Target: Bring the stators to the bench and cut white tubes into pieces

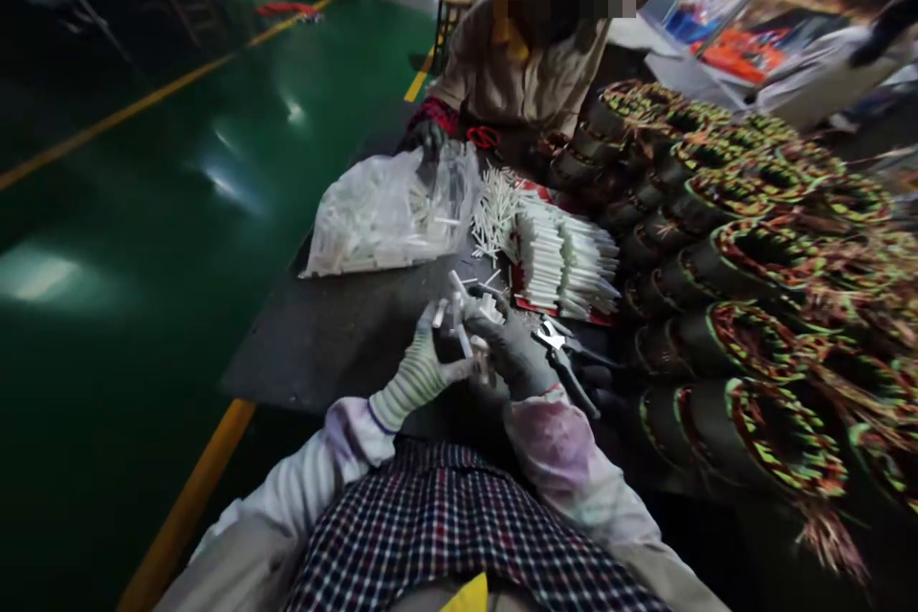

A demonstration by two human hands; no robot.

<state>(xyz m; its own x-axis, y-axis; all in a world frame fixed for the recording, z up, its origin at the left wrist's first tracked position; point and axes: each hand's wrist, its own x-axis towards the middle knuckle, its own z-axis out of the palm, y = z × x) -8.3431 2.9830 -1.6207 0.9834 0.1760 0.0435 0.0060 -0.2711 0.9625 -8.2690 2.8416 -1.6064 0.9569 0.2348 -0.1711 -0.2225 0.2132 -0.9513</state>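
Note:
Near the table's front edge, my left hand (416,373), in a striped white glove, holds short white tubes (465,340) between thumb and fingers. Close against it on the right, my right hand (513,344), in a grey glove, is closed round more white pieces. A clear plastic bag (373,215) full of white pieces lies beyond my left hand. Loose thin white sticks (494,210) are heaped to the bag's right, beside neat stacks of white tubes (541,258) on a red sheet. Pliers (566,359) rest just right of my right hand.
Across the dark table (287,344) a person (531,67) has a gloved hand (430,142) at the bag. Red-handled scissors (483,136) lie near that person. Rows of wound copper-wire cores (760,344) crowd the right side. A wooden stool (451,5) stands behind.

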